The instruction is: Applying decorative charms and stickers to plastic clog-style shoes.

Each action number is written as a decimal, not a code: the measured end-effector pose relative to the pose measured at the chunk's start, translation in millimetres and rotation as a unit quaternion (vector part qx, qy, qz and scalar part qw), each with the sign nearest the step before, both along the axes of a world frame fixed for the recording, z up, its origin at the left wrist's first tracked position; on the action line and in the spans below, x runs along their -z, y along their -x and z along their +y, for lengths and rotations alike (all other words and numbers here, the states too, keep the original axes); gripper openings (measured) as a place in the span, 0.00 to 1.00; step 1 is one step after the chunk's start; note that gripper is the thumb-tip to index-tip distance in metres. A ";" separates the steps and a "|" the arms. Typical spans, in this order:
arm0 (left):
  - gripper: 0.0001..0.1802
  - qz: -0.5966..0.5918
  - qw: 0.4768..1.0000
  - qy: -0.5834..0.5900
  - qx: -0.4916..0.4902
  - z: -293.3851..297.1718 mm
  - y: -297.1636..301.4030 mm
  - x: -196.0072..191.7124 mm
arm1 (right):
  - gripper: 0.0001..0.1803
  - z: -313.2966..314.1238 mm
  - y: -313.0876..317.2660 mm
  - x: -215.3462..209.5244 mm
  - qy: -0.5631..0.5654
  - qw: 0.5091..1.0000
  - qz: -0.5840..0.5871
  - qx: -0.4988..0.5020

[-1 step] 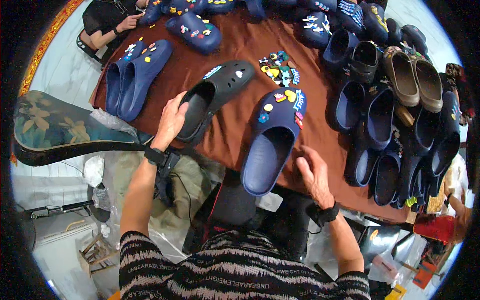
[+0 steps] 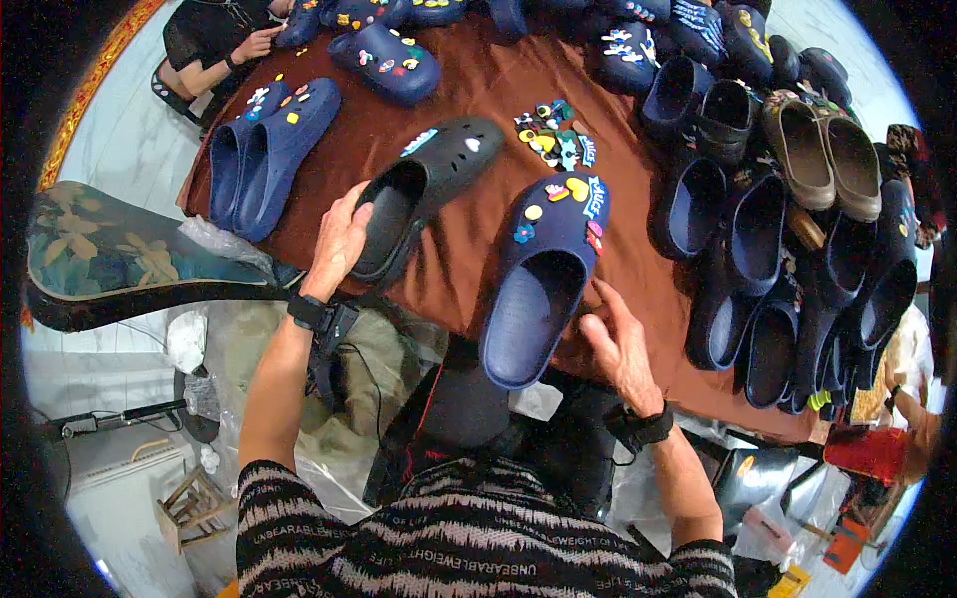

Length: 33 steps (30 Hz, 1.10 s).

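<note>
My left hand grips the side of a black clog near its heel. Holes and a few small charms show on the clog's toe. To its right on the brown cloth lies a navy clog, toe pointing away, with colourful charms on its upper and its heel past the cloth's near edge. Just right of this clog is my right hand, thumb and fingers apart, holding nothing. Beyond the navy clog's toe sits a small pile of loose charms.
A pair of navy clogs stands at the left of the brown cloth. Many dark clogs crowd the right side, with a brown pair on top. At the upper left, another person's hand is by a clog. A floral-patterned chair back juts in from the left.
My right hand has shifted slightly up and left, closer to the navy clog. The left hand and the black clog have hardly moved.
</note>
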<state>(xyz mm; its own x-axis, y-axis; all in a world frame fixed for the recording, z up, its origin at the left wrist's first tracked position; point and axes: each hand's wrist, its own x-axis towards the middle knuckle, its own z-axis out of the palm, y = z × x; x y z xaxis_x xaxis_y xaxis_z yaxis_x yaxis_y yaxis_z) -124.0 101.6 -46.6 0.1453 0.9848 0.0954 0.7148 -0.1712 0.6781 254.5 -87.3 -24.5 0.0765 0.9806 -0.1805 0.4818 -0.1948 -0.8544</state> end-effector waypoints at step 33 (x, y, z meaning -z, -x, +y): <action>0.23 -0.263 0.962 0.036 -0.062 -121.1 -33.9 -57.8 | 0.17 211.5 92.2 32.0 -0.109 0.986 -0.121 -0.024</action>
<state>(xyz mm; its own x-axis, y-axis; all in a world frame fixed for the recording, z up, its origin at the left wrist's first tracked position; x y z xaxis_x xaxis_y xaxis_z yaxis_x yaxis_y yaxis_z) -90.1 -19.5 11.2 -0.0241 0.9983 0.0535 0.2807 -0.0446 0.9588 162.4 124.2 -56.5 0.0446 0.9976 0.0536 0.6809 0.0089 -0.7323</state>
